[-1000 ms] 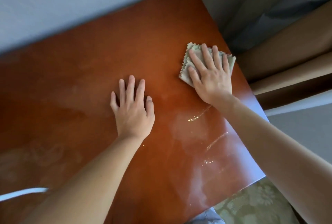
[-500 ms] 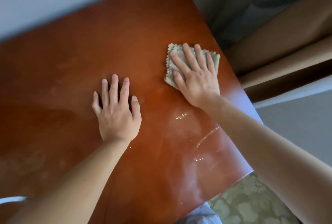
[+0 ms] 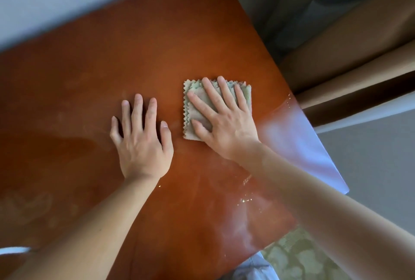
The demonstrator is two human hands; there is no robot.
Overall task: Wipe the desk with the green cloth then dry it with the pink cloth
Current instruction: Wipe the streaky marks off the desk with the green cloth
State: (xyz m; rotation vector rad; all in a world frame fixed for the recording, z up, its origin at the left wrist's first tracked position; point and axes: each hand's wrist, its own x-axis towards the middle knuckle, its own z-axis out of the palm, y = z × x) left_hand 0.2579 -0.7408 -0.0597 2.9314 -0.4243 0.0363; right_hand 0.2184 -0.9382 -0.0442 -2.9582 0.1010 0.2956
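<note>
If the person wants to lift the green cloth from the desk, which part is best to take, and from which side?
Probably the zigzag left edge of the green cloth, approached from the left. It lies folded flat on the desk, with the right hand spread over the middle and right; that edge is uncovered.

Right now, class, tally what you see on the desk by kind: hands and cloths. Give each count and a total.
Hands: 2, the left hand flat on the desk and the right hand pressing on the cloth.
Cloths: 1, the green cloth.
Pink cloth: 0 in view.
Total: 3
</note>
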